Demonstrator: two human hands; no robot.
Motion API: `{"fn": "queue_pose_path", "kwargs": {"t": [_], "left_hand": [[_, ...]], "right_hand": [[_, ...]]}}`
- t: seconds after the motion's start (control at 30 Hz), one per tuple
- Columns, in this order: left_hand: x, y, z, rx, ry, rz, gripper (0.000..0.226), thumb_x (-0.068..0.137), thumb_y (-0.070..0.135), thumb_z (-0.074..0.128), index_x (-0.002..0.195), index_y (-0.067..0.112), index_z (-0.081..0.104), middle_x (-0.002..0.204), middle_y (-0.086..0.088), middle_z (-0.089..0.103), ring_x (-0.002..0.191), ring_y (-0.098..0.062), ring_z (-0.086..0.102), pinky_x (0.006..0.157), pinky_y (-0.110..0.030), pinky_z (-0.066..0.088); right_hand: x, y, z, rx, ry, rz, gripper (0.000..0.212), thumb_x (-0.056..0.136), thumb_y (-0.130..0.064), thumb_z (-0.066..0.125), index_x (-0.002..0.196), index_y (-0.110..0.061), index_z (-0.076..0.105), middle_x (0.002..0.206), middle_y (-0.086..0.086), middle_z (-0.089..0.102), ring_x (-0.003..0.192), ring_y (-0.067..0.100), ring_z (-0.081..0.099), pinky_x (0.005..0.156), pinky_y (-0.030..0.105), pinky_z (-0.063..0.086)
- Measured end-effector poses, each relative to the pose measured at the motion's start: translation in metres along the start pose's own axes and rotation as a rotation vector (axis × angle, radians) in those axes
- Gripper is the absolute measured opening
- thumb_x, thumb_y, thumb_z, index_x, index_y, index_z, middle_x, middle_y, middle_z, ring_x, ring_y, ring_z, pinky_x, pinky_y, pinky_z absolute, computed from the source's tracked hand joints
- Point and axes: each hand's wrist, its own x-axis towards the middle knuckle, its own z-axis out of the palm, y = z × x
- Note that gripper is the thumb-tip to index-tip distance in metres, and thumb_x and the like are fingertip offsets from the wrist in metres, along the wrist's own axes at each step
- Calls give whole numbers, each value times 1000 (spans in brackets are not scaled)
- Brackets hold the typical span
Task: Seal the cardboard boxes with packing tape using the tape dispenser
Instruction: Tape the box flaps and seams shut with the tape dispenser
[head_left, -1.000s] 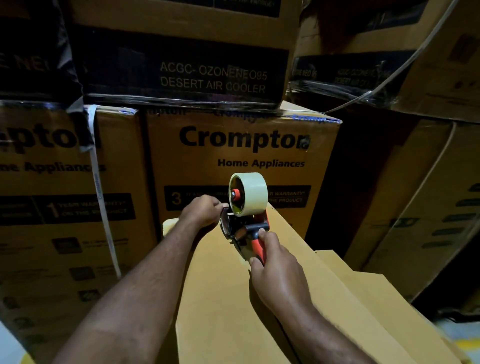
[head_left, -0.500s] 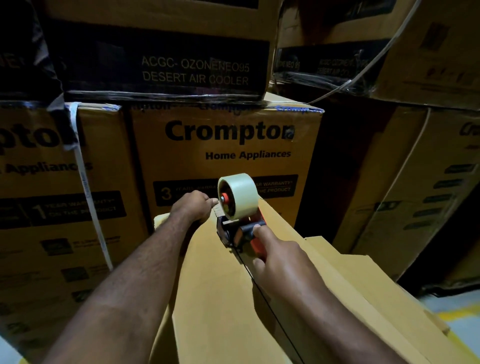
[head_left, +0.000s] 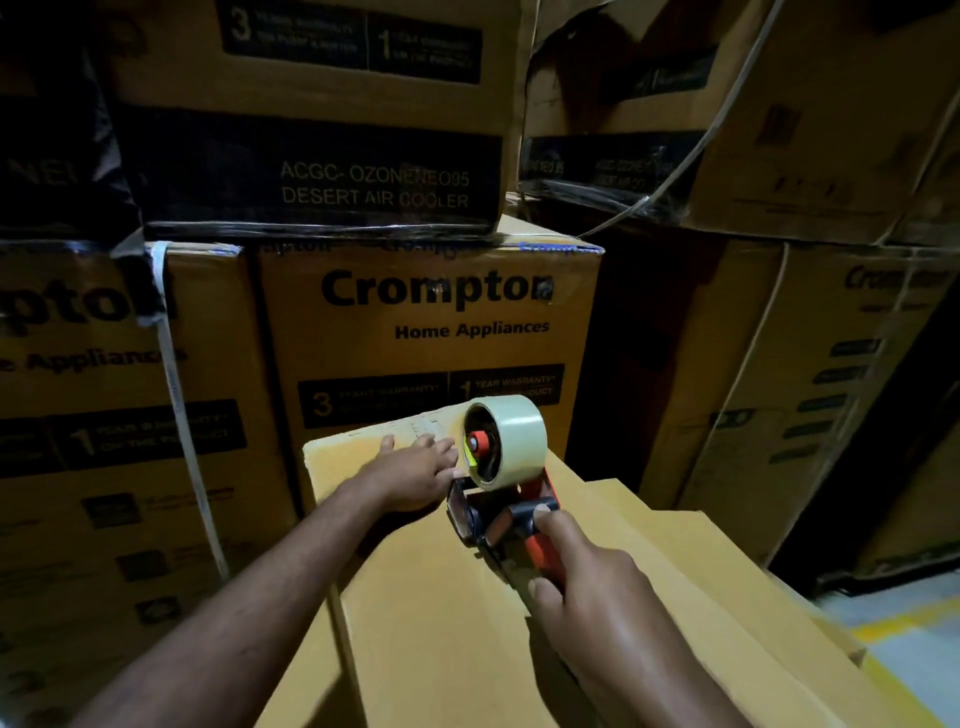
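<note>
A plain brown cardboard box (head_left: 426, 613) stands in front of me with its top flaps closed. On its top sits a red and black tape dispenser (head_left: 498, 514) carrying a pale roll of tape (head_left: 511, 441). My right hand (head_left: 587, 597) grips the dispenser's red handle. My left hand (head_left: 415, 470) lies flat with straight fingers on the box top near the far edge, just left of the roll, pressing where a strip of tape (head_left: 423, 431) shows.
Stacked Crompton appliance cartons (head_left: 436, 322) form a wall close behind the box, with more cartons at left (head_left: 104, 415) and right (head_left: 831, 389). A white strap (head_left: 182, 415) hangs down the left carton. Floor with a yellow line (head_left: 898, 623) shows at lower right.
My left hand has opened from a curled pinch beside the roll to a flat palm on the box's far edge. The dispenser has drawn back toward me along the box top.
</note>
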Motion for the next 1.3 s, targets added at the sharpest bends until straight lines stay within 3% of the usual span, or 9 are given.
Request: {"fn": "queue_pose_path", "kwargs": {"t": [0.3, 0.4, 0.57, 0.7, 0.8, 0.93, 1.03, 1.17, 1.3], "left_hand": [[-13, 12, -2, 88, -38, -31, 55, 110, 47, 21, 162, 27, 19, 170, 8, 8, 157, -12, 2, 124, -56, -4], [-14, 9, -1, 82, -40, -42, 57, 110, 50, 21, 163, 30, 17, 170, 13, 5, 157, -12, 1, 124, -55, -4], [-17, 19, 3, 34, 127, -64, 54, 108, 53, 29, 156, 30, 39, 167, 12, 24, 156, -16, 14, 122, -54, 11], [-38, 45, 2, 131, 193, 10, 47, 106, 54, 32, 136, 29, 59, 160, 4, 38, 152, -23, 23, 117, -56, 23], [-75, 79, 10, 79, 145, 18, 47, 106, 52, 35, 143, 29, 52, 162, 3, 35, 148, -22, 29, 118, -55, 24], [-133, 119, 24, 60, 66, 13, 49, 110, 41, 27, 156, 28, 35, 168, 3, 23, 155, -20, 16, 125, -54, 9], [-178, 138, 28, 49, 68, -80, 50, 110, 41, 24, 158, 28, 29, 169, 3, 20, 156, -19, 12, 126, -53, 8], [-257, 195, 37, 39, -48, -175, 66, 106, 58, 20, 163, 25, 11, 171, 3, -3, 157, -20, -8, 125, -56, -5], [-309, 278, 52, 39, -169, -184, 89, 94, 79, 16, 163, 25, -4, 168, 6, -18, 155, -18, -21, 123, -57, -14]], "right_hand": [[-30, 11, -2, -16, 35, -41, 52, 101, -33, 53, 140, -48, 22, 122, 1, 63, 99, 19, 61, 76, 27, 51], [-58, 31, -14, -16, -30, -5, 54, 100, -38, 52, 140, -54, 19, 120, 1, 63, 94, 19, 61, 81, 34, 54], [-107, 55, -28, -21, -84, 61, 58, 100, -49, 50, 142, -60, 12, 123, -7, 61, 103, 15, 58, 84, 25, 46], [-121, 60, -23, -25, -17, 68, 56, 100, -45, 51, 141, -55, 15, 109, -6, 59, 91, 13, 55, 80, 25, 48], [-124, 61, -19, -24, 6, 58, 58, 100, -44, 50, 143, -52, 13, 120, -4, 62, 91, 15, 54, 80, 27, 49], [-124, 61, -15, -25, 15, -4, 58, 100, -40, 50, 143, -48, 11, 115, -3, 63, 86, 17, 52, 77, 30, 49], [-122, 62, -16, 1, -16, -52, 61, 99, -29, 49, 144, -44, 10, 111, 0, 60, 89, 19, 55, 73, 31, 49], [-122, 64, -22, 27, -34, -113, 64, 98, -24, 50, 147, -41, 14, 113, 3, 61, 84, 20, 53, 67, 27, 43], [-120, 68, -31, 38, -64, -137, 63, 97, -26, 53, 148, -40, 19, 122, 12, 62, 94, 29, 59, 77, 35, 52]]}}
